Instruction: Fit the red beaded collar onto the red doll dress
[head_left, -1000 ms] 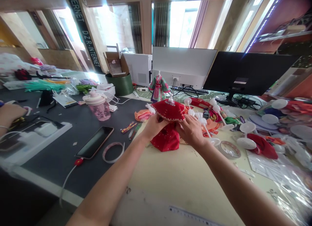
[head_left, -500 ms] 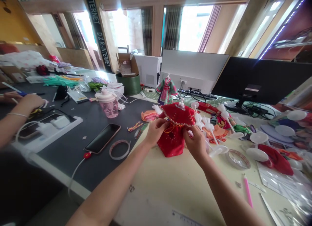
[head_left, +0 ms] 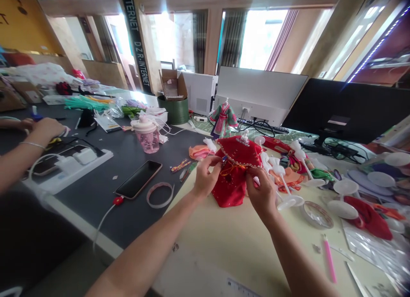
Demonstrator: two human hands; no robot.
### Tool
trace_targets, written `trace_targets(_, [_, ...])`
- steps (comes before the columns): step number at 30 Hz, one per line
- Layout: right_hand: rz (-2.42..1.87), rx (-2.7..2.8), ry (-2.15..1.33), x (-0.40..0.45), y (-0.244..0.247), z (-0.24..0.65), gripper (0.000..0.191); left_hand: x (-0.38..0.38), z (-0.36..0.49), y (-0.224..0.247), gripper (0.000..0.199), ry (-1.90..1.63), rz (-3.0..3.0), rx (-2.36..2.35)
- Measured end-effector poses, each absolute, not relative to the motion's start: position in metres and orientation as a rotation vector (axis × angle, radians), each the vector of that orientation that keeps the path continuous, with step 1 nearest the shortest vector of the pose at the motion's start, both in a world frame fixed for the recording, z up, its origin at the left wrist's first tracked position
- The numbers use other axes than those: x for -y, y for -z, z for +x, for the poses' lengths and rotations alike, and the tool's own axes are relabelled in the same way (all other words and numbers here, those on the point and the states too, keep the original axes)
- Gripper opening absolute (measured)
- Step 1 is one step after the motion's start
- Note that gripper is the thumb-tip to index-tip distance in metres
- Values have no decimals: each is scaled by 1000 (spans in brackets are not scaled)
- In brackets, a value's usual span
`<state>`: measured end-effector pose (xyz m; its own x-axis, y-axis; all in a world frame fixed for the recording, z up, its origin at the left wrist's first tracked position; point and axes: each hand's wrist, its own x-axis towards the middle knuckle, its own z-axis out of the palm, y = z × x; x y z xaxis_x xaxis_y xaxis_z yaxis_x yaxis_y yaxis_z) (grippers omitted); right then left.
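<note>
A person's left hand (head_left: 207, 179) hides what it pinches at the edge of a red beaded doll dress (head_left: 232, 188), while the right hand (head_left: 263, 193) covers part of the skirt. At far left, a co-worker's hand (head_left: 46, 132) conceals its contents. A pale ruler (head_left: 241, 288) runs off the bottom edge; a glossy clear plastic sheet (head_left: 368, 250) blurs toward the lower-right corner.

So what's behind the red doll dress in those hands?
Behind the red doll dress stands a green-and-pink doll outfit, with the back of a white monitor beyond. The tabletop right behind the dress is hidden by it.
</note>
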<state>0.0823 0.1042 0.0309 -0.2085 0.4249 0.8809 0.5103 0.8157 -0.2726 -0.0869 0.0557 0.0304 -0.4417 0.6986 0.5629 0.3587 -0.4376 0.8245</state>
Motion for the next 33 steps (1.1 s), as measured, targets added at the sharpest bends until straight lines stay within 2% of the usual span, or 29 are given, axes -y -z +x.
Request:
trace_targets(6, [-574,1847,124,-105,-30,87,10,-50,-83,-36,8,-2046,1673,-1543])
trace_targets(14, [-286,2045,280,-94,-37,88,19,-45,-75,-38,9,-1976,2071,-1692])
trace_targets(23, [-526,1881,253,-95,-39,77,23,-46,-70,-40,9,-1954,2133,-1773])
trace_targets(30, [-684,1857,269,-93,-49,67,4,-47,-71,-38,14,-1914,2117,-1772])
trace_targets(33, [-715,1873,305,-92,-53,62,4,-47,-72,-37,13,-1899,2126,-1752])
